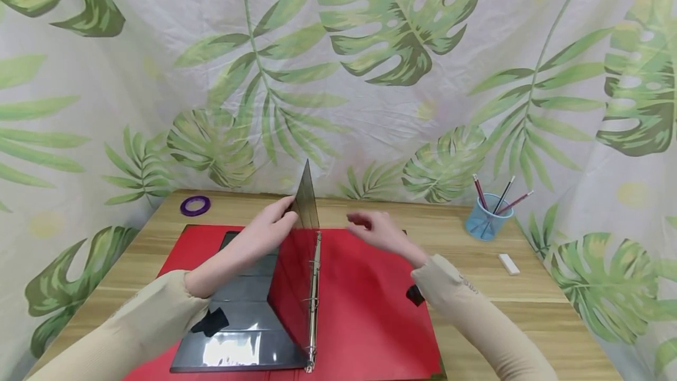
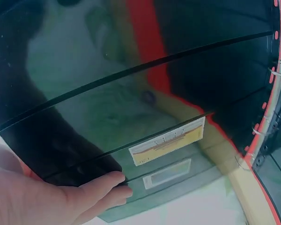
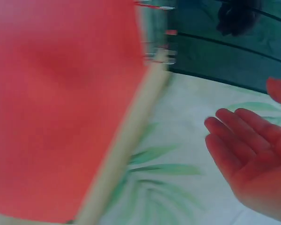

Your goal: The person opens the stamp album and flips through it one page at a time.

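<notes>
A red ring binder (image 1: 372, 310) lies spread on the wooden table. Clear, dark-tinted pocket pages (image 1: 238, 316) are threaded on its metal rings (image 1: 314, 287). My left hand (image 1: 272, 225) pinches the outer edge of one page (image 1: 296, 275), which stands nearly upright above the rings. In the left wrist view, a banknote-like slip (image 2: 171, 141) and a fainter slip (image 2: 167, 174) show at the pockets; whether they lie inside or are reflections I cannot tell. My right hand (image 1: 383, 233) hovers over the binder's bare red right side, fingers loosely bent and holding nothing.
A purple tape roll (image 1: 195, 206) sits at the table's back left. At the back right stands a blue mesh cup (image 1: 486, 222) with several pencils, and a white eraser (image 1: 509, 264) lies in front of it. A leaf-patterned curtain (image 1: 370, 104) hangs behind.
</notes>
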`<state>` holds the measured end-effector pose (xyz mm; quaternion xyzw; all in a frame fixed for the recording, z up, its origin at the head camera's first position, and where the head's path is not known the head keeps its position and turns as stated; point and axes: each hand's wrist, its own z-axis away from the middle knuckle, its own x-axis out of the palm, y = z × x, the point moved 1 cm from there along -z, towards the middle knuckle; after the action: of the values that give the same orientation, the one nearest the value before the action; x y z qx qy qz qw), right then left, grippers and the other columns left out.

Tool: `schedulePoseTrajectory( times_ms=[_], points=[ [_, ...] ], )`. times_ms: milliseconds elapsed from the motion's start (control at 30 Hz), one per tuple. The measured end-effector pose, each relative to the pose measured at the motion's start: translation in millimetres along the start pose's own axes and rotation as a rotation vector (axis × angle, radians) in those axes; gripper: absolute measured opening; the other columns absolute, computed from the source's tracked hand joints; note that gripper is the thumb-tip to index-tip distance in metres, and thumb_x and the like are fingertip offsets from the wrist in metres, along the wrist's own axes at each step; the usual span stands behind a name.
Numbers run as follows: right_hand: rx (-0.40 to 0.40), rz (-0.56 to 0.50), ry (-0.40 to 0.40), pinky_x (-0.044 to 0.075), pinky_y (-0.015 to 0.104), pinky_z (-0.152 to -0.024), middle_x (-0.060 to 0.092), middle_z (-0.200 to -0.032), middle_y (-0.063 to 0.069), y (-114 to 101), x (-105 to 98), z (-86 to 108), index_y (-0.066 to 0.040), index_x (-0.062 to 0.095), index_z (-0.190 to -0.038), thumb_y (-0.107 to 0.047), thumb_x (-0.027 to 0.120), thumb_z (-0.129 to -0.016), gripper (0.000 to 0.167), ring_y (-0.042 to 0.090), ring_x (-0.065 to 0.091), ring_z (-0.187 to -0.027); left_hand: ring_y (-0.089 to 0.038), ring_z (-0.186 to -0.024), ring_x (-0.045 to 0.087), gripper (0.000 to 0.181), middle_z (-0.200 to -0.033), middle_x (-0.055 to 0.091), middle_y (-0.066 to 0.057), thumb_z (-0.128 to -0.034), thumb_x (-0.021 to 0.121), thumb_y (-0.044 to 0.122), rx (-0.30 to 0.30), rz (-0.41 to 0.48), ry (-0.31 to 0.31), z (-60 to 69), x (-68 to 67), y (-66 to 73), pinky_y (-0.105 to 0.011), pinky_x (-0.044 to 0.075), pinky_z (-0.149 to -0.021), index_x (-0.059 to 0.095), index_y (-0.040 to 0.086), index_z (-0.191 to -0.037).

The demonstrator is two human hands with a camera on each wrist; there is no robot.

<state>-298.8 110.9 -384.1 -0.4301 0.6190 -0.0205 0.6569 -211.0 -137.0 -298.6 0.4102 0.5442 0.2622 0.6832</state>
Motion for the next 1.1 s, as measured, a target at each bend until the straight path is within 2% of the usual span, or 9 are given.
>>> schedulePoseTrajectory(
  times_ms=[133, 267, 400, 567, 767, 867, 900, 1000, 1100],
  points=[
    [0.009, 0.089, -0.066, 0.046, 0.049, -0.109, 0.056, -0.144, 0.016, 28, 20, 22.5, -0.002, 0.051, -0.142, -0.029, 0.064, -0.096, 0.055, 0.032, 0.055, -0.133, -0.040, -0.153, 0.013, 0.060, -0.164, 0.014, -0.026, -0.1026, 0.028, 0.016, -0.006, -0.004, 0.006, 7.0, -7.8, -8.2, -0.059, 0.021, -0.122, 0.012, -0.005, -0.157],
    [0.056, 0.138, -0.167, 0.035, 0.054, -0.117, 0.038, -0.158, 0.017, 51, 33, 41.4, -0.003, 0.037, -0.152, -0.036, 0.064, -0.096, 0.070, 0.036, 0.036, -0.147, -0.046, -0.152, 0.012, 0.059, -0.162, 0.014, -0.031, -0.1035, 0.030, 0.014, 0.015, 0.004, 0.010, 13.5, -15.6, -19.2, -0.062, 0.019, -0.120, 0.012, -0.008, -0.155],
    [0.093, 0.167, -0.238, 0.026, 0.055, -0.122, 0.023, -0.165, 0.016, 68, 41, 54.6, -0.006, 0.027, -0.157, -0.045, 0.063, -0.095, 0.081, 0.038, 0.021, -0.153, -0.049, -0.150, 0.012, 0.060, -0.161, 0.013, -0.033, -0.1042, 0.032, 0.015, -0.001, 0.007, 0.021, 19.7, -23.6, -33.5, -0.065, 0.019, -0.119, 0.011, -0.010, -0.155],
    [0.075, 0.213, -0.268, 0.026, 0.054, -0.122, 0.021, -0.165, 0.017, 79, 46, 63.9, -0.004, 0.026, -0.157, -0.049, 0.063, -0.093, 0.086, 0.040, 0.020, -0.153, -0.052, -0.150, 0.009, 0.061, -0.161, 0.009, -0.034, -0.1049, 0.033, 0.015, -0.033, 0.029, 0.037, 25.9, -32.4, -52.0, -0.067, 0.016, -0.118, 0.008, -0.011, -0.154],
    [0.043, 0.268, -0.290, 0.027, 0.054, -0.122, 0.021, -0.165, 0.017, 85, 51, 67.6, -0.003, 0.025, -0.156, -0.048, 0.062, -0.094, 0.085, 0.039, 0.021, -0.153, -0.054, -0.149, 0.006, 0.060, -0.160, 0.006, -0.037, -0.1040, 0.030, 0.010, -0.045, 0.105, 0.018, 31.8, -40.9, -75.1, -0.069, 0.015, -0.117, 0.004, -0.016, -0.152],
    [0.031, 0.287, -0.292, 0.026, 0.053, -0.122, 0.020, -0.166, 0.016, 86, 52, 68.4, -0.003, 0.024, -0.157, -0.047, 0.061, -0.095, 0.084, 0.038, 0.020, -0.154, -0.051, -0.148, 0.016, 0.060, -0.159, 0.012, -0.037, -0.1049, 0.026, 0.011, -0.067, 0.166, -0.022, 35.2, -44.8, -89.2, -0.057, 0.031, -0.117, 0.001, -0.016, -0.152],
    [0.028, 0.293, -0.292, 0.026, 0.052, -0.123, 0.020, -0.166, 0.016, 87, 52, 68.7, -0.003, 0.024, -0.157, -0.047, 0.061, -0.095, 0.084, 0.038, 0.020, -0.154, -0.050, -0.148, 0.017, 0.060, -0.159, 0.012, -0.038, -0.1054, 0.025, 0.011, -0.073, 0.186, -0.037, 36.3, -46.4, -94.1, -0.055, 0.033, -0.116, 0.000, -0.017, -0.152],
    [0.022, 0.312, -0.299, 0.025, 0.052, -0.123, 0.018, -0.166, 0.015, 88, 54, 69.2, -0.003, 0.023, -0.157, -0.047, 0.060, -0.096, 0.084, 0.037, 0.018, -0.154, -0.033, -0.133, 0.050, 0.058, -0.153, 0.030, -0.036, -0.1052, 0.025, 0.011, -0.094, 0.264, -0.051, 38.6, -49.1, -110.1, -0.039, 0.053, -0.100, 0.004, -0.016, -0.152],
    [0.015, 0.325, -0.306, 0.024, 0.052, -0.123, 0.017, -0.166, 0.016, 88, 55, 69.1, -0.003, 0.021, -0.157, -0.048, 0.059, -0.096, 0.084, 0.037, 0.017, -0.154, -0.015, -0.111, 0.066, 0.057, -0.144, 0.047, -0.030, -0.1043, 0.026, 0.009, -0.115, 0.342, -0.052, 40.1, -51.5, -125.9, -0.036, 0.058, -0.090, 0.008, -0.014, -0.153]
  ],
)
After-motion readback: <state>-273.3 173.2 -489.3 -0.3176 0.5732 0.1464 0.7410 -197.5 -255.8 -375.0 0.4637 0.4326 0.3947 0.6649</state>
